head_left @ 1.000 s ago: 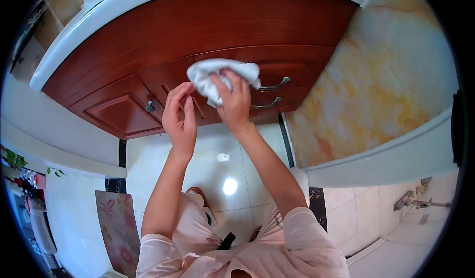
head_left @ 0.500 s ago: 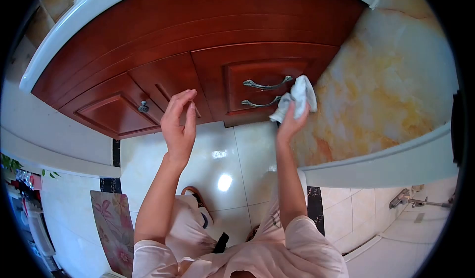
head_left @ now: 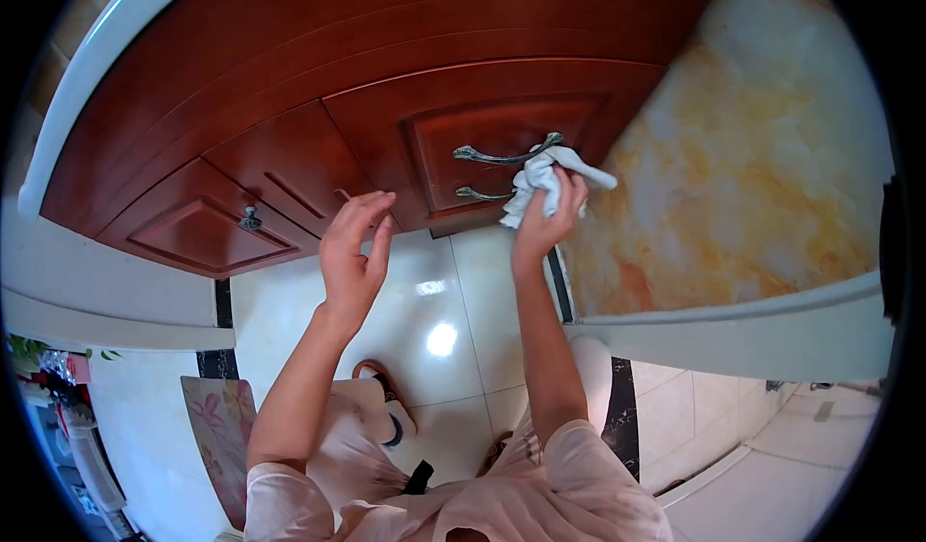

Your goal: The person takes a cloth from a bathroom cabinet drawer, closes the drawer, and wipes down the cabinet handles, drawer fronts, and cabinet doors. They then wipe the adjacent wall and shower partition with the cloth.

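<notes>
My right hand (head_left: 554,222) grips a crumpled white cloth (head_left: 542,177) against the right side of a red-brown wooden cabinet (head_left: 405,36). The cloth overlaps the right end of the upper metal drawer handle (head_left: 494,159) and hides part of the lower handle (head_left: 477,194). Nothing is in my left hand (head_left: 353,251), which hovers in front of the cabinet's lower edge, fingers extended and thumb apart. Whether its fingertips touch the wood, I cannot tell.
A round knob (head_left: 250,218) sits on the left cabinet door. Yellow-and-white marbled wall (head_left: 733,166) adjoins the cabinet on the right. Below are glossy floor tiles (head_left: 415,282) and my feet. A flowered mat (head_left: 217,436) lies at the lower left.
My right hand and the cloth have moved left from beside the handles onto their right ends. My left hand stays raised, slightly lower. The view has shifted a little.
</notes>
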